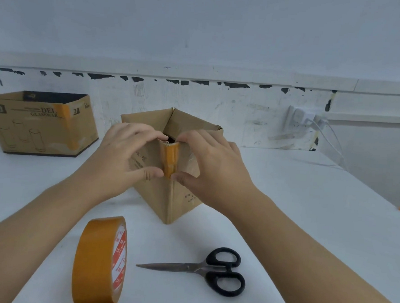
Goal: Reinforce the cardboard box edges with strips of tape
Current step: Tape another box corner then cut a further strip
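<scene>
On box [159,195] corner, left hand [121,156], right hand [207,161] pressing tape strip [169,157]

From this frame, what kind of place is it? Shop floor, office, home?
Probably a makeshift packing or craft bench, not a shop floor. Clues: a plain white table against a scuffed white wall with a socket, a tape roll and scissors laid out, two cardboard boxes.

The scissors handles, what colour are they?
Black; the scissors lie on the table, clear in the head view.
</scene>
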`<state>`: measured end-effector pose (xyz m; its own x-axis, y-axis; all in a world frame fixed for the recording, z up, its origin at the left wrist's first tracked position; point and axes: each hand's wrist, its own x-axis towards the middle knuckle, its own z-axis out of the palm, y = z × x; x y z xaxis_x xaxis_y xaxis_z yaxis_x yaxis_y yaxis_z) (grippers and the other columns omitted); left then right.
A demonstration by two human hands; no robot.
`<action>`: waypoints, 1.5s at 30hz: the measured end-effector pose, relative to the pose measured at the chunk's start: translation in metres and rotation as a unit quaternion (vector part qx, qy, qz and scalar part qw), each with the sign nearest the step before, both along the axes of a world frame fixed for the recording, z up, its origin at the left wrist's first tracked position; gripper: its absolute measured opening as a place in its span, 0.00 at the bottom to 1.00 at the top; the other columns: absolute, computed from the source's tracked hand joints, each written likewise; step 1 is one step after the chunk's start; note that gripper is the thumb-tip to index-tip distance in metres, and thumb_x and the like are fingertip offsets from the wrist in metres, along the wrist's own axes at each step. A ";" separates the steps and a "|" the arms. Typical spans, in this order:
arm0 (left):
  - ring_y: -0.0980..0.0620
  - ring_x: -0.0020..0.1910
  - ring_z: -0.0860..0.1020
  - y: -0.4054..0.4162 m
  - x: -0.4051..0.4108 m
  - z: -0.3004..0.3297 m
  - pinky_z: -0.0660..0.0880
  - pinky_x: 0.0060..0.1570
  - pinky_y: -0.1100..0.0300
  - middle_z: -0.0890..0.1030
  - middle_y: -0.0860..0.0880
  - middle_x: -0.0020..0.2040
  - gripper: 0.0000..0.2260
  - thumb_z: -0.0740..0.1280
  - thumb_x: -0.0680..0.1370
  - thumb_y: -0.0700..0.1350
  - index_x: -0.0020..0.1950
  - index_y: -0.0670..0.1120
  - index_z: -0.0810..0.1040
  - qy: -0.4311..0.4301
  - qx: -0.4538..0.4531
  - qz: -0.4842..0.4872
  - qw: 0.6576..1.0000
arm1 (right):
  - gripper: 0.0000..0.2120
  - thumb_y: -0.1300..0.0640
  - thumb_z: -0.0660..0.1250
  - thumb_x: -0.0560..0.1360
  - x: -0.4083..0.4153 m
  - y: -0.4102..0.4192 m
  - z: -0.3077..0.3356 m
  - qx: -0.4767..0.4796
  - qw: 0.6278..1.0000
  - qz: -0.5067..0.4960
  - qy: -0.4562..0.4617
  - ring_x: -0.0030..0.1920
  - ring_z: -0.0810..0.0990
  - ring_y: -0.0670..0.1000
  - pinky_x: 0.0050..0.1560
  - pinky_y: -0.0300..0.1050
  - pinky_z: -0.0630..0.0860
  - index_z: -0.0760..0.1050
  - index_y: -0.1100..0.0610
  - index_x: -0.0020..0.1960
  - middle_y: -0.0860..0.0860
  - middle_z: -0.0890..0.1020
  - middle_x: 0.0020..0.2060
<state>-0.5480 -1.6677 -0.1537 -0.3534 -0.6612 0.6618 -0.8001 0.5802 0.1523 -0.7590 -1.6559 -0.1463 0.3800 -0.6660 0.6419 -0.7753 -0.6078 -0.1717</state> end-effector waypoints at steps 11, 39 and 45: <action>0.50 0.63 0.64 0.001 -0.007 -0.001 0.58 0.58 0.54 0.69 0.59 0.60 0.27 0.70 0.67 0.65 0.62 0.57 0.73 0.009 -0.002 0.025 1.000 | 0.28 0.45 0.74 0.67 0.003 0.000 -0.002 -0.001 1.000 -0.009 0.008 0.66 0.67 0.48 0.58 0.48 0.65 0.69 0.47 0.63 0.42 0.74 0.61; 0.53 0.59 0.64 0.002 -0.005 0.004 0.62 0.55 0.55 0.70 0.62 0.56 0.17 0.67 0.73 0.63 0.60 0.63 0.70 0.029 0.025 -0.001 0.999 | 0.19 0.47 0.69 0.72 0.002 -0.003 0.004 0.020 1.000 0.001 -0.013 0.63 0.68 0.47 0.57 0.49 0.67 0.72 0.46 0.61 0.41 0.76 0.58; 0.52 0.59 0.64 0.002 -0.012 0.002 0.69 0.58 0.46 0.71 0.58 0.58 0.20 0.62 0.70 0.66 0.59 0.63 0.70 0.050 0.035 0.008 0.998 | 0.17 0.47 0.68 0.73 0.006 -0.003 0.003 0.016 1.000 -0.003 -0.023 0.62 0.69 0.48 0.56 0.50 0.67 0.72 0.48 0.60 0.41 0.76 0.57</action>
<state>-0.5597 -1.6654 -0.1513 -0.2764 -0.7122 0.6453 -0.7885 0.5519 0.2714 -0.7528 -1.6587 -0.1432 0.3453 -0.6886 0.6377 -0.7700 -0.5963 -0.2269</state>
